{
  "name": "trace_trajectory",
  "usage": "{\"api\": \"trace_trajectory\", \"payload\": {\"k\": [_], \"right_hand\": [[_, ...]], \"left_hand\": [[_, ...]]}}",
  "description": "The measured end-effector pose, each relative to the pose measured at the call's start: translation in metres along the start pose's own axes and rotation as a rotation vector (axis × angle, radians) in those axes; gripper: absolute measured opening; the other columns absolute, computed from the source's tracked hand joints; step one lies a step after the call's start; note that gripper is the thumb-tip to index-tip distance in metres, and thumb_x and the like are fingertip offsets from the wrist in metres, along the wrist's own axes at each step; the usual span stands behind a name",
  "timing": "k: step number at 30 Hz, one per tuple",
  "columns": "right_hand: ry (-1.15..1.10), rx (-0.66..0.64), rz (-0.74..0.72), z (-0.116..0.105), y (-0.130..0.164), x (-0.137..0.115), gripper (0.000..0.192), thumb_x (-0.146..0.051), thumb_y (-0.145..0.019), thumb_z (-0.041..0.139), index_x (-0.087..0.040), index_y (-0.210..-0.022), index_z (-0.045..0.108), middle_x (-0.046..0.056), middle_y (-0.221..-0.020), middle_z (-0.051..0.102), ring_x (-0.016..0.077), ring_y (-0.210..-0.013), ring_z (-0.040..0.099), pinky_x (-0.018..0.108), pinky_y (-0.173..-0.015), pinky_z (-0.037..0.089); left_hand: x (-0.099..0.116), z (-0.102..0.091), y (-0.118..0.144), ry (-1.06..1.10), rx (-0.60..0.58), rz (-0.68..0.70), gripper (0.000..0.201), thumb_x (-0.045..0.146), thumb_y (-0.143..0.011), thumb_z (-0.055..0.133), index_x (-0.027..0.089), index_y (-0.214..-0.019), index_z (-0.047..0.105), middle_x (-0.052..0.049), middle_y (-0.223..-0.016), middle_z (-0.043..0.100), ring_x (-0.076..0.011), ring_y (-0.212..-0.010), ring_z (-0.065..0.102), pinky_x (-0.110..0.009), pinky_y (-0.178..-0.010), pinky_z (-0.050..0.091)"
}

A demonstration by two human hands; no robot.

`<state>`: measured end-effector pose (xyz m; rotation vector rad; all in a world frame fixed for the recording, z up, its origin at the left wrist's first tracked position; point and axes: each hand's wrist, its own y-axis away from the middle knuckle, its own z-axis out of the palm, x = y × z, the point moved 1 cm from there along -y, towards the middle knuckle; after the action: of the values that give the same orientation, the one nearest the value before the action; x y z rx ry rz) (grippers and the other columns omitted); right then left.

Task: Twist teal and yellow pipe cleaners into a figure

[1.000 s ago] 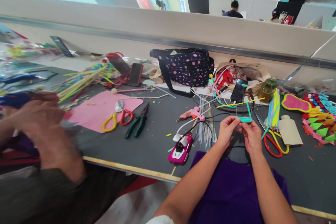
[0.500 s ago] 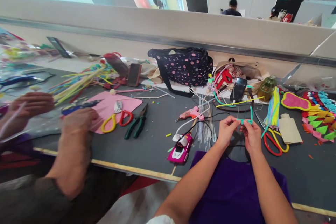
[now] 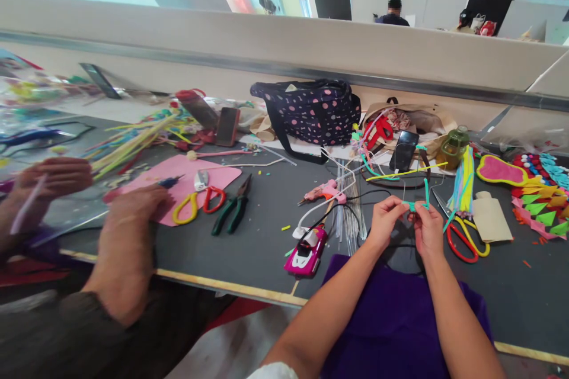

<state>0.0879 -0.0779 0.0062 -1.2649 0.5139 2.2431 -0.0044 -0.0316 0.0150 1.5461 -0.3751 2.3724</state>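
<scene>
A teal pipe cleaner (image 3: pixel 427 190) is pinched between the fingertips of my two hands, with one end standing up past my right fingers. My left hand (image 3: pixel 386 222) is closed on its left part. My right hand (image 3: pixel 428 230) grips it close by, thumb and fingers pressed together. A thin wire rises near my left fingertips. Just right of my right hand lie red-and-yellow-handled scissors (image 3: pixel 462 240). To the left of my hands rest a pink glue gun (image 3: pixel 326 190) and a magenta toy-car-shaped device (image 3: pixel 306 251) with a white plug on it.
At the left, a co-worker's hands (image 3: pixel 137 204) work over a pink sheet (image 3: pixel 217 177). Green pliers (image 3: pixel 232 207) and a second pair of scissors (image 3: pixel 185 208) lie nearby. Behind stand a polka-dot bag (image 3: pixel 311 112), a phone (image 3: pixel 403 151) and a green bottle (image 3: pixel 454 148). Pipe cleaners (image 3: pixel 461 183) lie right.
My hands stay nearly in place on the teal pipe cleaner, with a slight shift of the fingers. The co-worker's near hand has moved a little, and the pale strip in the other hand has tilted.
</scene>
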Motion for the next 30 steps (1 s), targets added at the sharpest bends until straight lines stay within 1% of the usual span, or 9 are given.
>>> {"api": "trace_trajectory", "payload": {"k": [3, 9, 17, 20, 24, 30], "right_hand": [[0.0, 0.025, -0.018, 0.0003, 0.0006, -0.0003, 0.019, -0.031, -0.064, 0.076, -0.018, -0.068, 0.063, -0.004, -0.058, 0.058, 0.0089, -0.051, 0.05, 0.022, -0.052, 0.04], [0.003, -0.012, -0.04, -0.0012, -0.0015, -0.0005, 0.021, -0.037, -0.071, 0.068, -0.017, -0.067, 0.061, -0.002, -0.062, 0.058, 0.0101, -0.054, 0.05, 0.024, -0.053, 0.043], [0.053, 0.035, -0.08, -0.0041, -0.0023, 0.0001, 0.022, -0.039, -0.072, 0.068, -0.017, -0.068, 0.063, -0.002, -0.064, 0.057, 0.0101, -0.055, 0.049, 0.023, -0.052, 0.042], [0.083, 0.026, -0.096, -0.0039, -0.0021, 0.0004, 0.024, -0.04, -0.074, 0.066, -0.018, -0.068, 0.063, -0.001, -0.063, 0.058, 0.0108, -0.055, 0.05, 0.024, -0.053, 0.042], [0.057, 0.045, -0.067, -0.0049, -0.0019, 0.0007, 0.025, -0.042, -0.074, 0.066, -0.018, -0.072, 0.066, -0.001, -0.064, 0.061, 0.0116, -0.056, 0.052, 0.025, -0.054, 0.043], [0.137, -0.091, -0.033, -0.0026, 0.0, 0.0017, 0.024, -0.04, -0.07, 0.072, -0.019, -0.079, 0.067, -0.001, -0.068, 0.063, 0.011, -0.057, 0.052, 0.023, -0.053, 0.041]], "left_hand": [[0.0005, 0.0001, 0.0004, -0.007, -0.003, -0.001, 0.021, 0.031, -0.068, 0.072, 0.014, -0.059, 0.063, 0.002, -0.058, 0.052, -0.0083, -0.054, 0.046, -0.022, -0.055, 0.038], [-0.0008, -0.0019, -0.0016, 0.023, 0.025, -0.015, 0.022, 0.033, -0.07, 0.069, 0.014, -0.06, 0.064, 0.001, -0.058, 0.054, -0.0096, -0.056, 0.047, -0.022, -0.055, 0.039], [-0.0071, -0.0052, -0.005, 0.066, 0.041, -0.113, 0.023, 0.037, -0.069, 0.068, 0.014, -0.067, 0.066, -0.002, -0.063, 0.059, -0.0111, -0.058, 0.051, -0.021, -0.052, 0.043], [-0.0073, -0.0053, -0.0056, 0.067, 0.053, -0.099, 0.023, 0.036, -0.069, 0.069, 0.014, -0.065, 0.065, -0.001, -0.06, 0.057, -0.0107, -0.057, 0.051, -0.021, -0.052, 0.044], [-0.0065, -0.0053, -0.006, 0.063, 0.069, -0.078, 0.024, 0.037, -0.069, 0.069, 0.014, -0.066, 0.065, -0.001, -0.06, 0.056, -0.0102, -0.056, 0.05, -0.02, -0.052, 0.044], [-0.0029, -0.0065, -0.0064, 0.021, 0.118, 0.013, 0.025, 0.039, -0.071, 0.068, 0.015, -0.067, 0.064, 0.0, -0.064, 0.055, -0.0095, -0.057, 0.048, -0.019, -0.051, 0.043]]}}
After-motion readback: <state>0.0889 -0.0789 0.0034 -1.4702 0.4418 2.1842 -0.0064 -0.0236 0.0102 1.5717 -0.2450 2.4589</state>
